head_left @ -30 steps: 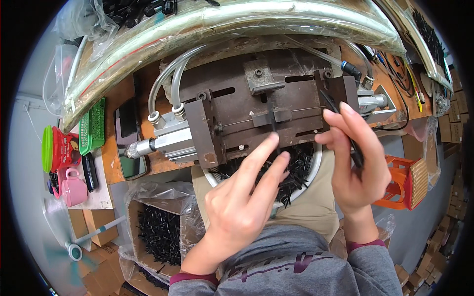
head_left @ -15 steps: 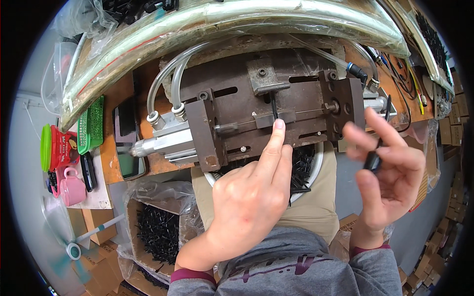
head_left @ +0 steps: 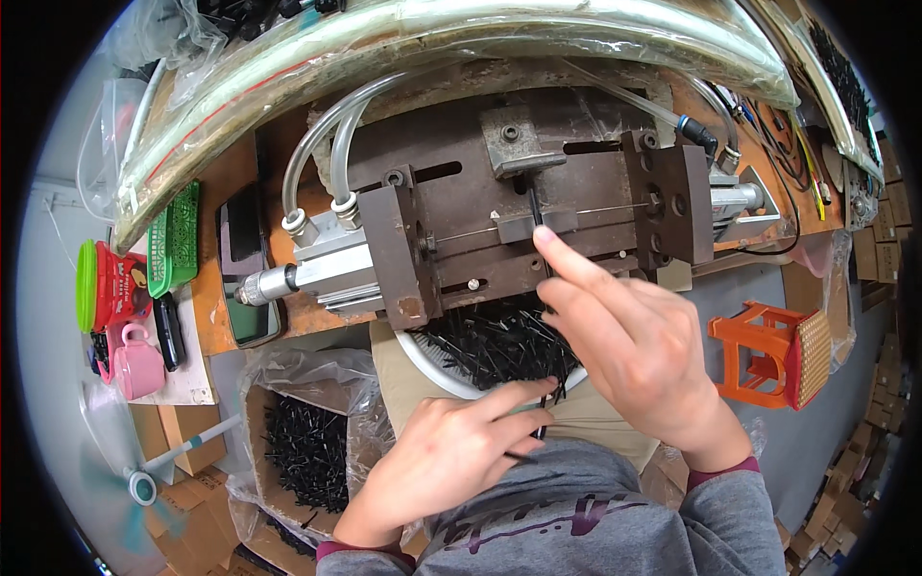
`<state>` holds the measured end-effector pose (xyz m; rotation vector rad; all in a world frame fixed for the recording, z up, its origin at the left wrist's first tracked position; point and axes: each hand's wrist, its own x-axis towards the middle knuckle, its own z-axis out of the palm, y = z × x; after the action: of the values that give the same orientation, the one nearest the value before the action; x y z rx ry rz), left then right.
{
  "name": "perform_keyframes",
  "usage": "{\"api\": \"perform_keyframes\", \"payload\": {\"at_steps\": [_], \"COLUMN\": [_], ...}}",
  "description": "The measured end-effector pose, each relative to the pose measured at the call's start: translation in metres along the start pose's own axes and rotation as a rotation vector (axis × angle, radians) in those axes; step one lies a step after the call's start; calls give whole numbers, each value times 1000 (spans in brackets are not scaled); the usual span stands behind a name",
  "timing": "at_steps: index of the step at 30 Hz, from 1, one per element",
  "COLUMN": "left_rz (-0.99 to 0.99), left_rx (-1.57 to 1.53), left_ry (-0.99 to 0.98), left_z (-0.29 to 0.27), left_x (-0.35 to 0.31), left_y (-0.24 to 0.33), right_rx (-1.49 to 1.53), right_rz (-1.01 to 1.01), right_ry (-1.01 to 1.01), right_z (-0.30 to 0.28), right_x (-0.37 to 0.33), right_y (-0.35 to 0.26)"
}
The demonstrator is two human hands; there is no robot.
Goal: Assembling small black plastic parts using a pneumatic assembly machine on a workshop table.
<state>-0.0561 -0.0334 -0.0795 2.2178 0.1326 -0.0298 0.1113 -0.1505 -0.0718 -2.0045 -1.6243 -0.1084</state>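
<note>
My right hand (head_left: 639,350) stretches its index finger onto the near end of a thin black rod (head_left: 536,204). That rod lies across a small grey block (head_left: 519,228) in the middle of a brown metal fixture (head_left: 595,187); the hand's other fingers curl underneath, its thumb hidden. Lower down, my left hand (head_left: 461,446) is closed on another thin black rod (head_left: 541,431), mostly covered by the fingers. Between the fixture and my lap sits a white basin (head_left: 423,360) heaped with black rods (head_left: 480,341). A metal bracket (head_left: 512,139) stands behind the block.
Silver cylinders with clear hoses (head_left: 331,278) flank the fixture. A phone (head_left: 245,254), green basket (head_left: 175,240) and pink cup (head_left: 140,363) stand left. A lined carton of black pieces (head_left: 305,451) is lower left, an orange stool (head_left: 759,355) at right. A plastic-wrapped bar (head_left: 461,43) spans the back.
My left hand has drawn back from the block toward my lap. My right hand has come in from the right, its index finger now on the rod. Both cylinder ends have shifted.
</note>
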Motion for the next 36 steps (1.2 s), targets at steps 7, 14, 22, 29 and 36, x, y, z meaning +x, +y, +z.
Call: {"api": "perform_keyframes", "payload": {"at_steps": [7,14,22,29,36], "left_rz": [-45,-39,-26,-25,75], "left_rx": [36,146,230,103,117], "left_ry": [-56,137,415,390,404], "left_z": [34,64,52,56,57], "left_x": [4,10,18,8,9], "left_y": [-37,-77,-85,-75,-72], "right_rx": [-42,233,60,97,251], "right_rz": [1,268,715,794,927], "right_ry": [-36,150,-26,-51,-115], "right_z": [-2,6,107,119,108], "right_x": [5,-39,-100,-95,-82], "right_y": [1,21,103,108,90]}}
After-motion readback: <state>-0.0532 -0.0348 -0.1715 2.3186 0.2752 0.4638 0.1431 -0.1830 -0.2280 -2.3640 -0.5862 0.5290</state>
